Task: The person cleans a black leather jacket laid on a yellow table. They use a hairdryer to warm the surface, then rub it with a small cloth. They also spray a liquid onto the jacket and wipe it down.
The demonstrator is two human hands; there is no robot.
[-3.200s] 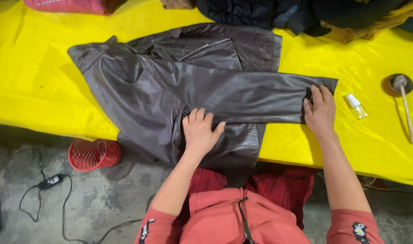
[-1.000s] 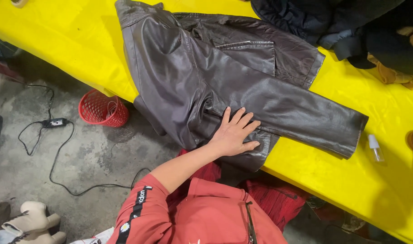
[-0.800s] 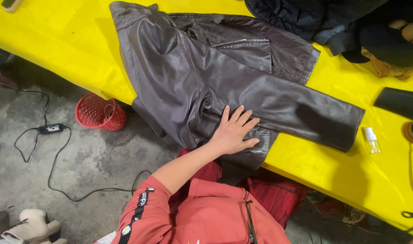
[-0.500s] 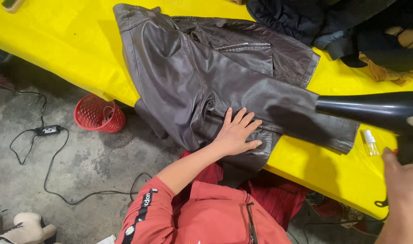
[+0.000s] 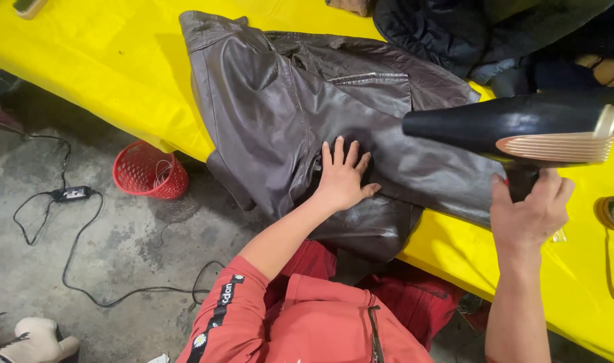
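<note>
Two hands are at work over a dark brown leather jacket (image 5: 300, 114) spread on a yellow-covered surface (image 5: 85, 74). The left hand (image 5: 344, 176) lies flat on the jacket near its lower edge, fingers spread, clamped on nothing, just pressing the leather down. The right hand (image 5: 530, 214) is closed around the handle of a black hair dryer (image 5: 515, 128), held above the sleeve with its nozzle pointing toward the left hand.

The main risk, as I judge it, is heat: with the nozzle aimed at one patch of leather and close to the spread fingers, the leather could dry, stiffen or dull, and the fingers could get uncomfortably hot. Part of the jacket hangs over the near edge of the surface, so if the left hand lifts, the garment might slide toward the floor. A small clear bottle (image 5: 559, 234) lies just behind the right hand and could be knocked over. The dryer's cord is not visible, so I cannot tell whether it might snag.
</note>
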